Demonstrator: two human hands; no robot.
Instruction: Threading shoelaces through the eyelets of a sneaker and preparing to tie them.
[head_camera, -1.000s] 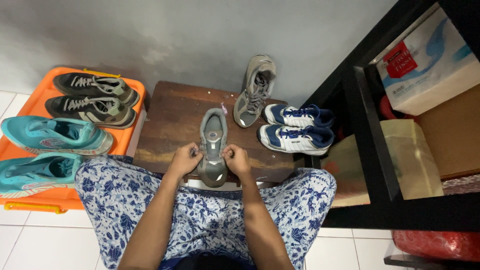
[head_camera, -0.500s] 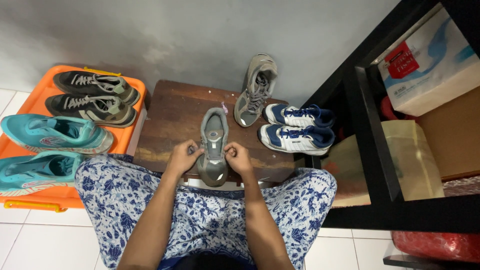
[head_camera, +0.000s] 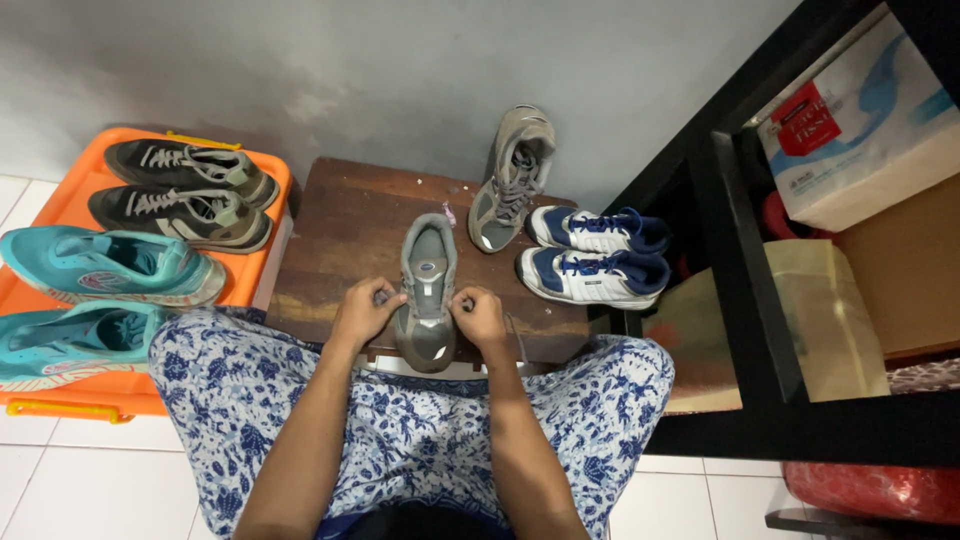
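Apparently the grey shoe (head_camera: 427, 293) on the wooden stool (head_camera: 345, 225) was being laced, a lace end pinched in the curled left hand (head_camera: 366, 312) and right hand (head_camera: 480, 316), next needing even tightening.

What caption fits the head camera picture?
Both hands, left hand and right hand, grip a grey sneaker on a wooden table.

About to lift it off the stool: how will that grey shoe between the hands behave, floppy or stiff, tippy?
The grey shoe looks padded, probably light, with a soft upper that gives under pinching. It lies flat on the wooden stool, so it is unlikely to roll or tip. The left hand and right hand flank it, so its loose lace may dangle.
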